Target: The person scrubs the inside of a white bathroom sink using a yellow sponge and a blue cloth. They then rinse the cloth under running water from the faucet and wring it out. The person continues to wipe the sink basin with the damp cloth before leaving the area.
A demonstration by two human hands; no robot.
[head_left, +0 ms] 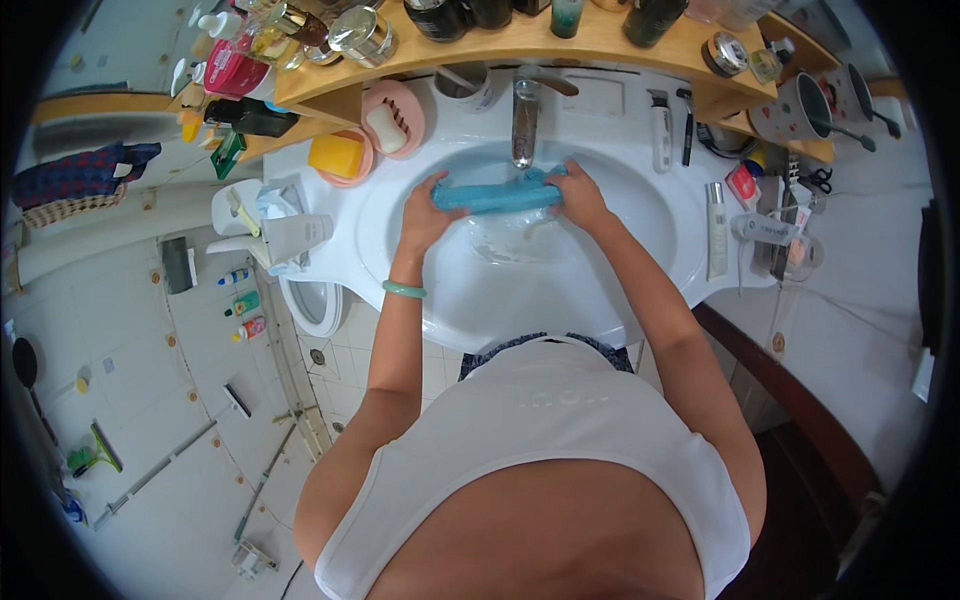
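Note:
A wet-looking blue cloth (498, 197) is stretched lengthwise between my hands over the white sink basin (640, 235). My left hand (428, 215) is closed round its left end, and a pale green bangle sits on that wrist. Round the right end my right hand (583, 196) is closed too. Just beyond the cloth stands the metal faucet (524, 125), its spout pointing at the cloth's middle. Water shows in the bottom of the basin below the cloth.
Left of the faucet, pink dishes hold a white soap bar (385, 128) and a yellow one (335, 155). Tubes (717, 230) lie on the right rim. A wooden shelf (480, 55) with bottles and jars overhangs the back. A toilet (315, 305) is at left.

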